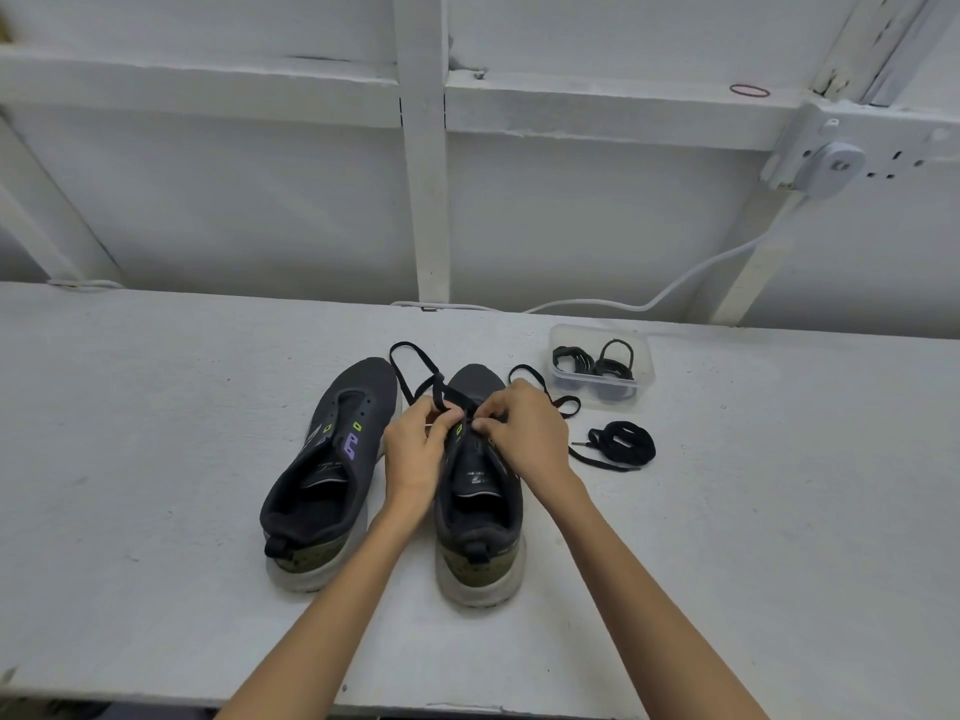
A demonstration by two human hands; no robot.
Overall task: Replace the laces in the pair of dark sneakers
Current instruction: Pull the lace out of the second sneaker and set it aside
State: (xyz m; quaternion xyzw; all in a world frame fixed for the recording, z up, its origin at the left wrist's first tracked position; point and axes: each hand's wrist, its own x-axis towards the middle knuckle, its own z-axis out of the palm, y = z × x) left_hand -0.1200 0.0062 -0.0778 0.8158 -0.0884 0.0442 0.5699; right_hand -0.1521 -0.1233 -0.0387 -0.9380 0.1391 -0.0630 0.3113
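**Both hands on the lace at the right shoe**

A white painted bench [156, 407], scuffed and flecked, runs the full width of the view. Behind it is a white wall [571, 210] crossed by beams. High on the right there's a socket [836, 166], and its white cable [691, 275] drops to the back of the bench. A red band [749, 90] lies on the ledge above.

Two dark shoes stand side by side mid-bench, heels toward the camera. The left shoe [332, 470] sits just beside the left forearm, and the right shoe [478, 517] is between the two arms. The left hand [418, 454] and right hand [524, 433] meet over its eyelets. Their fingers are curled, each pinching the black lace [440, 392], and its loose ends loop out past the toe.

Right of the shoes is a clear box [641, 366] holding black coils [571, 358]. Nearer, a black bundle [623, 441] lies on the bench.

The hands cover the upper eyelets, so I can't tell which hole the lace runs through. The fingertips crowd together there. How many coils are in the box is unclear, and both forearms are cut off at the bottom edge.
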